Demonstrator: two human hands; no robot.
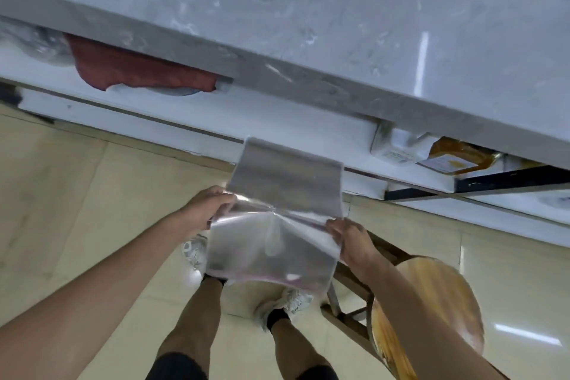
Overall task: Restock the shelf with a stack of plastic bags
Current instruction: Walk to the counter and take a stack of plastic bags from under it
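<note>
Below the shelf [277,114], two hands (left hand [205,210], right hand [351,241]) hold one plastic bag stack [277,219].

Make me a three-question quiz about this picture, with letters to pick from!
1. Where is the wooden stool?
A. beside the right hand
B. on the counter
C. by the left hand

2. What colour is the cloth under the counter?
A. green
B. dark red
C. yellow

3. How is the stack of plastic bags held?
A. by both hands
B. by one hand
C. lying on the floor

Answers: 1 A, it stands under the right arm. 2 B, it shows dark red. 3 A, each hand grips one side.
</note>
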